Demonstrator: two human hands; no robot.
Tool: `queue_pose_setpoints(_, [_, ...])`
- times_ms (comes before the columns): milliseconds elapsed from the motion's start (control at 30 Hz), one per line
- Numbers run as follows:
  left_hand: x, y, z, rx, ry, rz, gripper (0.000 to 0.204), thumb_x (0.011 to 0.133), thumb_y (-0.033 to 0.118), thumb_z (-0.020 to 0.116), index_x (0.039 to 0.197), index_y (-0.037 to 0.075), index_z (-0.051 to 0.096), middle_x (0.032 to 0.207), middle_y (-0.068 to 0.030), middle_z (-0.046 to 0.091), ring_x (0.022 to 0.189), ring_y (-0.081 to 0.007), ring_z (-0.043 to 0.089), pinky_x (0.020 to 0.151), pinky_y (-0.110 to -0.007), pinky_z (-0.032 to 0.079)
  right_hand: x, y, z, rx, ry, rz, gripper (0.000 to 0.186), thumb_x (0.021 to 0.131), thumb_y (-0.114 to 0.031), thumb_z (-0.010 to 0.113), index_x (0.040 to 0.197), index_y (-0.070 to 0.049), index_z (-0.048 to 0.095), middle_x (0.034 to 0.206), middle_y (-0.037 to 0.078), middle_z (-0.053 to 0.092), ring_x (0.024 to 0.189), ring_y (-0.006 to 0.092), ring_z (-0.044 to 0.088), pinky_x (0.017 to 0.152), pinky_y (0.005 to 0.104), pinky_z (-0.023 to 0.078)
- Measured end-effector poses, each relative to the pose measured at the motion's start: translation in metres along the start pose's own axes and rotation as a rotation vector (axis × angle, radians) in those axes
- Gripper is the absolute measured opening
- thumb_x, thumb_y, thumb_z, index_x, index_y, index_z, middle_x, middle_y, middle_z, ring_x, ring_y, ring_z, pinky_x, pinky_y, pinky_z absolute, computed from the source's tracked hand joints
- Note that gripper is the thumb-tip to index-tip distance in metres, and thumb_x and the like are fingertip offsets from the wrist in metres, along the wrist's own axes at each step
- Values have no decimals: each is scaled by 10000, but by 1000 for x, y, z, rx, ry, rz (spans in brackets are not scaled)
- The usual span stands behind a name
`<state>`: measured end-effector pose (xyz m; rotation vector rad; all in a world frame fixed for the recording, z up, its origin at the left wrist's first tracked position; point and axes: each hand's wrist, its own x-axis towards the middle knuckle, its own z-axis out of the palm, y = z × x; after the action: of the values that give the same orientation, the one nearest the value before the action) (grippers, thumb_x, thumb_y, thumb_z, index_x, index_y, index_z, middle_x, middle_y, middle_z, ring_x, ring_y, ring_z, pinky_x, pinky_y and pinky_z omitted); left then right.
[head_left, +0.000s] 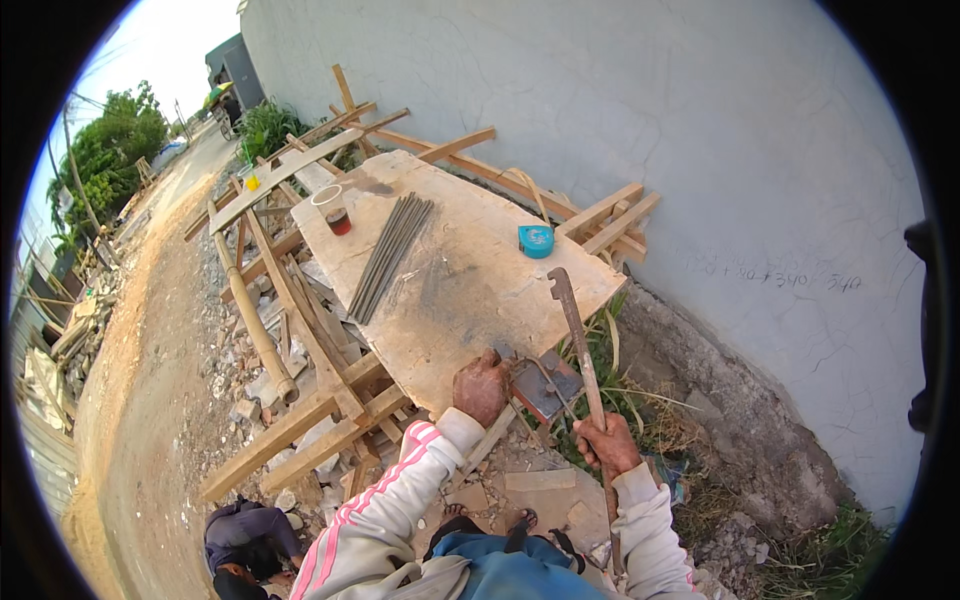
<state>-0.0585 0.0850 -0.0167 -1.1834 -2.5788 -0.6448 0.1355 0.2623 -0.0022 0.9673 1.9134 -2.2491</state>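
My right hand (608,445) is wrapped round a long rusty steel bending bar (580,345). The bar's hooked upper end reaches over the board's right edge. At the near edge of the pale wooden board (470,280), my left hand (482,388) is closed; what lies in its fingers is hidden. Just right of it, a thin bent steel rod (548,376) crosses a dark metal plate (545,390) fixed at the board's corner. A bundle of straight steel rods (392,258) lies on the board, left of a turquoise tape measure (536,241).
A clear cup with dark red drink (338,220) stands near the board's left edge. Timber trestles (300,300) and a bamboo pole (255,320) flank it. A grey wall (700,150) rises on the right. Another person (250,545) crouches at lower left, beside rubble and a dirt road.
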Motion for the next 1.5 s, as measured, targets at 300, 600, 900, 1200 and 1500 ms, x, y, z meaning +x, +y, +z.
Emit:
queue_pose_setpoints(300, [-2,-5,11,32,39,10,256,814,144,652,1056,102,723,977,-101,610,889,-301,649,770,-426,559,1,13,7,-2,32,-89,156,941,-160,677,882,-47,586,603,33,600,420,116,530,378,269,395])
queue_pose_setpoints(600, [0,-11,11,3,-2,24,260,800,139,669,1051,116,727,990,-103,618,898,-303,651,761,-418,559,-25,12,-30,-168,210,-303,244,958,-235,690,926,-18,582,705,37,600,575,109,579,535,278,510])
queue_pose_setpoints(900, [1,-12,4,-86,93,79,154,817,145,661,956,81,675,919,-129,594,862,-340,634,745,-455,544,-75,52,-89,-631,518,-556,398,925,-256,732,742,-19,470,603,45,406,600,133,345,524,336,347])
queue_pose_setpoints(1200, [2,-13,4,-100,85,90,200,811,85,662,1009,77,691,997,-118,631,873,-327,638,739,-438,545,-104,48,-134,-990,358,-258,369,866,-357,766,804,-19,632,570,173,544,517,342,574,535,424,459])
queue_pose_setpoints(1500, [0,-10,5,-26,37,51,169,831,132,653,990,96,698,996,-97,606,899,-292,634,782,-427,547,-68,19,-159,-1254,213,-179,406,844,-442,754,775,-49,683,593,179,595,568,383,614,567,456,475])
